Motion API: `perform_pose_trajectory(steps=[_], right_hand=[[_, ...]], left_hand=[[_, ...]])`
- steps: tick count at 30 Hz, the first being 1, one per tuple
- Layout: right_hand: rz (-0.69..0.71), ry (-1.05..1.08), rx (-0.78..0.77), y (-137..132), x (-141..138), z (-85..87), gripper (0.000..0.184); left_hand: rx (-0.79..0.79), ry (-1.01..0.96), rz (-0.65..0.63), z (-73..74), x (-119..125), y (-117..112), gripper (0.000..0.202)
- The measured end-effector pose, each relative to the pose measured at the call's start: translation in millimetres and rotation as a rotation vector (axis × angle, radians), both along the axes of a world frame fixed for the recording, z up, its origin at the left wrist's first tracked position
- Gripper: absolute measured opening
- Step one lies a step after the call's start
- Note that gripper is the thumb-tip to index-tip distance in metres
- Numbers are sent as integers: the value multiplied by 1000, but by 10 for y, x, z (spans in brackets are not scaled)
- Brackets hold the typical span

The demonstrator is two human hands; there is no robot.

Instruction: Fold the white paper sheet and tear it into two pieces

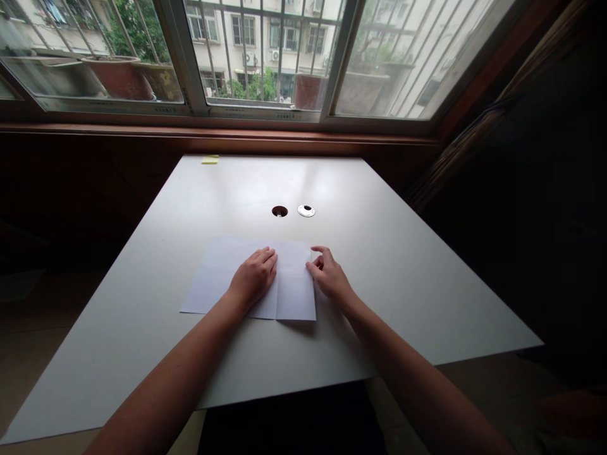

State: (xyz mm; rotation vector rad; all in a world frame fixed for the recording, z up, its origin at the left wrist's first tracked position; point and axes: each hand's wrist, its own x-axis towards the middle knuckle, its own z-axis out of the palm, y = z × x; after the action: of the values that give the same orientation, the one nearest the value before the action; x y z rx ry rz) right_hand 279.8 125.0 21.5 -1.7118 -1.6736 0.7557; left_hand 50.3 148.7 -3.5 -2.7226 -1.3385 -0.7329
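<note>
A white sheet of paper (pixel 294 291) lies on the white table, with a vertical crease right of its middle. My left hand (pixel 256 272) rests flat on it, just left of that crease, fingers stretched out and close together. At the sheet's right edge is my right hand (pixel 327 275). Its thumb touches the paper there, the index finger reaches out above, and the other fingers curl in. The right part of the sheet seems slightly raised, with a shadow under its lower edge.
Beyond the paper, the table (pixel 403 284) has a round cable hole (pixel 279 212) with its loose round cover (pixel 306 210) beside it. A yellow sticky note pad (pixel 210 160) lies at the far left edge. Behind the table is a barred window (pixel 265 57) with flower pots (pixel 121 77) outside.
</note>
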Motion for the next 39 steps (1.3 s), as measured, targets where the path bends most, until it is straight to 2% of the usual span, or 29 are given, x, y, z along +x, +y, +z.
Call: perform_pose_trajectory(steps=[4, 11, 17, 24, 32, 39], right_hand=[[5, 3, 13, -48, -12, -26, 37], [-3, -67, 41, -101, -47, -70, 37], [-4, -101, 81, -161, -73, -102, 36], [9, -86, 37, -219, -38, -67, 35], [57, -8, -39, -230, 4, -18, 40], [11, -6, -38, -194, -19, -1, 37]], left_hand=[[-19, 11, 20, 21, -23, -34, 31], [-79, 131, 89, -6, 13, -104, 44], [-91, 175, 107, 21, 30, -118, 47], [-94, 177, 107, 36, 28, -118, 48], [-80, 114, 103, -11, -2, -76, 45], [-6, -42, 19, -1, -56, -66, 28]])
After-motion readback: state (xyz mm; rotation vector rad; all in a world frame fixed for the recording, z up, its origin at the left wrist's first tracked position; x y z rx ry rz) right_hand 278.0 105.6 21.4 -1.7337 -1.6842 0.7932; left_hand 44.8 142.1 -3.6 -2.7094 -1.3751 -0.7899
